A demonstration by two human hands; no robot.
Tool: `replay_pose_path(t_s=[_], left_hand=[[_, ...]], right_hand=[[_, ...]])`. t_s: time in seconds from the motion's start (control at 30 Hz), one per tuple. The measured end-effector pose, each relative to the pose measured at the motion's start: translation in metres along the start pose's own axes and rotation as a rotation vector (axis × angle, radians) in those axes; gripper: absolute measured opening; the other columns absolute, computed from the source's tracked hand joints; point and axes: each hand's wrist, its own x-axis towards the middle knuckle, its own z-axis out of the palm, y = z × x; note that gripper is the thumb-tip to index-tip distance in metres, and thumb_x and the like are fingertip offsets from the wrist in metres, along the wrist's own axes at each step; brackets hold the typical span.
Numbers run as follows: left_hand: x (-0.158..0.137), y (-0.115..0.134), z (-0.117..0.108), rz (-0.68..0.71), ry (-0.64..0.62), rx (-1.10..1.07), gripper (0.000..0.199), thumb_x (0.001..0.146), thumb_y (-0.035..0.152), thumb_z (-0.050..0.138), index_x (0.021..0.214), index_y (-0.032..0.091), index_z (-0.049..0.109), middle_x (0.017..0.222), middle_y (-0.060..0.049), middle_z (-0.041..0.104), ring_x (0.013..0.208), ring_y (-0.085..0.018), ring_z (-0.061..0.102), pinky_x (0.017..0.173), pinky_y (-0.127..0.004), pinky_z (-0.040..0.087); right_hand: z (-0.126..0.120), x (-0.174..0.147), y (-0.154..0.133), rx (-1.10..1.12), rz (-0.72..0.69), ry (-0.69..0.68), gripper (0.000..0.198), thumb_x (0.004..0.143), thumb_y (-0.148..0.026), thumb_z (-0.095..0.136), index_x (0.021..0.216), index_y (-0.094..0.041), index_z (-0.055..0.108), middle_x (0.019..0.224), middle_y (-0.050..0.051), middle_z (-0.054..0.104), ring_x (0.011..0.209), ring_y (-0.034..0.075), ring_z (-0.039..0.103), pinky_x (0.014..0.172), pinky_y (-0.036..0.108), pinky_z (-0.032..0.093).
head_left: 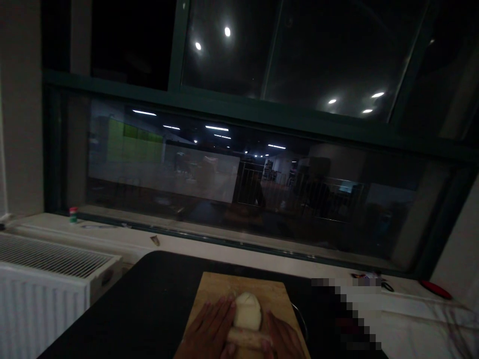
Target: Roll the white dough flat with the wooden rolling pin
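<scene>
A flattened piece of pale dough [247, 310] lies on a wooden board [277, 289]. Across its near end rests a short wooden rolling pin [247, 338]. My left hand [210, 325] is over the pin's left end, its long fingers reaching forward along the dough's left side and its thumb behind the pin. Over the right end is my right hand [283, 337], with a thumb against the wood. Both hands hold the pin between them; its ends are hidden under my palms.
The board lies on a dark table [149, 294] pushed up to a windowsill [209, 251]. Left of the table stands a white radiator [41, 284]. A small red-topped container [73, 215] and a red object [435, 289] sit on the sill. A rounded metallic edge [300, 319] shows beside the board.
</scene>
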Motion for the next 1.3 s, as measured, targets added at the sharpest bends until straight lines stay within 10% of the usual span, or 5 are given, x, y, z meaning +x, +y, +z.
replay_pose_path(t_s=[0.37,0.77,1.3], left_hand=[[0.053,0.001,-0.015,-0.191,-0.022,-0.049,0.06,0.098,0.054,0.025,0.148,0.023,0.035,0.153,-0.008,0.033,0.14,-0.029,0.032,0.115,-0.05,0.029],[0.112,-0.029,-0.009,-0.237,0.121,-0.064,0.049,0.101,0.043,0.02,0.131,0.025,0.055,0.127,-0.009,0.064,0.112,-0.023,0.061,0.097,-0.039,0.046],[0.165,-0.077,0.001,-0.404,0.111,0.111,0.044,0.098,0.031,0.023,0.11,0.021,0.065,0.113,-0.01,0.065,0.11,-0.025,0.058,0.094,-0.043,0.041]], right_hand=[[-0.059,0.087,-0.023,0.0,0.168,-0.261,0.053,0.098,-0.049,0.031,0.135,-0.021,0.055,0.139,0.005,0.053,0.131,0.026,0.047,0.11,0.041,0.039],[-0.052,0.136,-0.009,-0.059,0.162,-0.325,0.052,0.101,-0.044,0.019,0.102,-0.025,0.068,0.1,0.005,0.071,0.096,0.021,0.065,0.083,0.032,0.047],[-0.021,0.224,0.045,-0.165,0.134,-0.401,0.05,0.1,-0.04,0.027,0.086,-0.021,0.071,0.09,0.007,0.073,0.087,0.019,0.067,0.073,0.028,0.043]])
